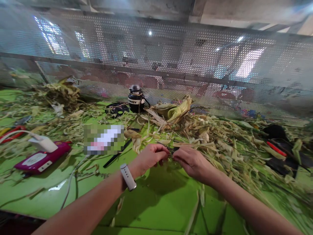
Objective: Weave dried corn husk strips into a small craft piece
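Note:
Both hands meet above the green tabletop [158, 205], near the middle of the view. The fingers of my left hand [153, 155] are pinched together, and a white band [128, 177] circles that wrist. Close beside it on the right, my right hand [192, 161] is also closed in a pinch, its fingertips pointing at the left ones. Something small and dark shows between the fingertips, too hidden to name. Dry, husk-like leaf strips [179, 117] lie just beyond the hands, and a slim black stick [117, 153] rests left of them.
A magenta power strip [56, 153] with a white plug [44, 143] sits at left, its cable running nearby. Behind stands a black bottle [136, 101] before a perforated metal screen [171, 65]. More leaf scraps [62, 94] cover the left; a red-handled tool [276, 148] lies right.

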### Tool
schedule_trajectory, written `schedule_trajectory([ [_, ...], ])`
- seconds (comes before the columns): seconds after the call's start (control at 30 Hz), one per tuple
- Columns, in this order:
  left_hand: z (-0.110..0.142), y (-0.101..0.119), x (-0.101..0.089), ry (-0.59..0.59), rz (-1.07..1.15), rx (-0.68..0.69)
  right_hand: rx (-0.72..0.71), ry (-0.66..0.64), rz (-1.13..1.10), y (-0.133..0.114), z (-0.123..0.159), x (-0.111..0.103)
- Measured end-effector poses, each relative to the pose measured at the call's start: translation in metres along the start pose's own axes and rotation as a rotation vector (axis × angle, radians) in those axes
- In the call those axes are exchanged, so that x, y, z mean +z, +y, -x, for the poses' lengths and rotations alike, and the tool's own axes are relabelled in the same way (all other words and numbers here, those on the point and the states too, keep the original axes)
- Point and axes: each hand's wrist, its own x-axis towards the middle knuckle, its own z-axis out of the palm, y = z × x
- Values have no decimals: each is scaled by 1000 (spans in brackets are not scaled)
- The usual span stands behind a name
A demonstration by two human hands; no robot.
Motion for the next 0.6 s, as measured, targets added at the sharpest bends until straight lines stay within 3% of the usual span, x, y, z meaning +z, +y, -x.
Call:
schedule_trajectory([
  [0.13, 1, -1, 3, 40, 16, 147, -33, 19, -3, 0, 4, 3],
  [0.27, 1, 1, 2, 132, 14, 160, -192, -5, 101, 0, 4, 0],
  [0.47, -3, -7, 2, 344, -219, 407, -310, -79, 240, -5, 2, 1],
  [0.53, -4, -10, 4, 364, -241, 405, -324, -90, 266, -7, 2, 3],
  [0.6, -5, -12, 6, 308, -194, 350, -331, -99, 292, -9, 2, 4],
])
